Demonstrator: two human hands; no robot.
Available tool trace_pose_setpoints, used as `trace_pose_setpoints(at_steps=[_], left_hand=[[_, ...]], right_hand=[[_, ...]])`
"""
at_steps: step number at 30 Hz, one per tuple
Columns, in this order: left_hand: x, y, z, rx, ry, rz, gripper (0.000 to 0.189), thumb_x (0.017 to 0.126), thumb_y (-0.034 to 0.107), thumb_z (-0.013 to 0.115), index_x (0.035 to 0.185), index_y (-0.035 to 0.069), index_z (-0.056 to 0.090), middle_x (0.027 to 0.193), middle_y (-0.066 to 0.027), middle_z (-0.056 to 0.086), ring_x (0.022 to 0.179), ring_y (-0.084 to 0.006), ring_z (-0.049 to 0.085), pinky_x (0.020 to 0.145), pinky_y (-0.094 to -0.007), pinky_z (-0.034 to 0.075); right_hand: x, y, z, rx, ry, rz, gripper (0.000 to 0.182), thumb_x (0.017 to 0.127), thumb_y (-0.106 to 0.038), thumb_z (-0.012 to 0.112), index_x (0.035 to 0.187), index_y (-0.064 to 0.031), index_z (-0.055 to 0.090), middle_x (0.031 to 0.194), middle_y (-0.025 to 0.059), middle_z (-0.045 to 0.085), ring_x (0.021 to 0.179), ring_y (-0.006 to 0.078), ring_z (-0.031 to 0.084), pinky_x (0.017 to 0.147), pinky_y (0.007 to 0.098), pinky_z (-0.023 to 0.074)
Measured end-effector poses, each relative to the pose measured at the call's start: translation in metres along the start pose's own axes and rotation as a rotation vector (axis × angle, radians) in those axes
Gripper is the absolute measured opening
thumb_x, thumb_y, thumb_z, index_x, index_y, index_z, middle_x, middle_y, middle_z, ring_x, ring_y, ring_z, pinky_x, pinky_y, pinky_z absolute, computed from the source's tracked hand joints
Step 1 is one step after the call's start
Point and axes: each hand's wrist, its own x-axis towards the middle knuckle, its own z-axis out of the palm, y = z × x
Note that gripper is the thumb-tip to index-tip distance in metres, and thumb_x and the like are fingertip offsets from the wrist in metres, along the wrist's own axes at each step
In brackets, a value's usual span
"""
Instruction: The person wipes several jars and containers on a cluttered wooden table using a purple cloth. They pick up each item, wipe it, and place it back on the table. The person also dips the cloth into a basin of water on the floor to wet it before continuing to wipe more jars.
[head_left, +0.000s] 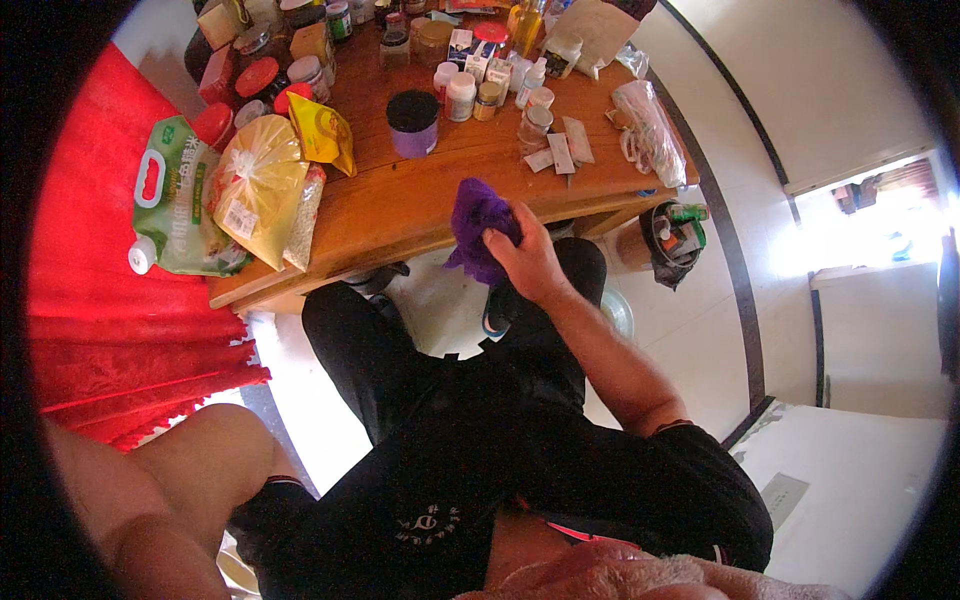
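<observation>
My right hand grips a bunched purple cloth, held in front of the near edge of a wooden table. The cloth hangs loosely below my thumb. Past it on the tabletop stands a purple jar with a black lid. To the right of that jar are white pill bottles, a small brown bottle with a gold cap, a glass jar and flat white packets. My left arm is bent at the lower left; its hand is out of view.
On the table's left lie a green spouted rice bag, a tied clear bag of yellow grain and a yellow packet. Several red-lidded jars crowd behind. A plastic bag lies right, above a filled bin. Red cloth hangs left.
</observation>
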Motion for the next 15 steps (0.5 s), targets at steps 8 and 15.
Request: trace_pose_setpoints(at_steps=[8, 15], left_hand=[[-0.003, -0.027, 0.028, -0.062, -0.097, -0.104, 0.043, 0.093, 0.023, 0.049, 0.127, 0.002, 0.034, 0.13, -0.0203, 0.037, 0.118, -0.0312, 0.041, 0.1, -0.0447, 0.036], [-0.03, -0.045, 0.045, -0.109, -0.081, -0.2, 0.04, 0.09, 0.02, 0.053, 0.122, 0.001, 0.038, 0.125, -0.0188, 0.043, 0.112, -0.029, 0.046, 0.095, -0.0415, 0.039]], right_hand=[[-0.02, 0.025, -0.012, -0.105, 0.009, 0.07, 0.036, 0.091, -0.012, 0.064, 0.123, 0.0002, 0.055, 0.105, 0.0056, 0.063, 0.096, 0.0142, 0.058, 0.088, 0.0328, 0.0487], [-0.019, 0.017, -0.005, -0.176, 0.05, 0.003, 0.038, 0.09, -0.017, 0.066, 0.123, -0.0001, 0.055, 0.107, 0.0114, 0.064, 0.098, 0.0188, 0.059, 0.089, 0.0354, 0.0491]])
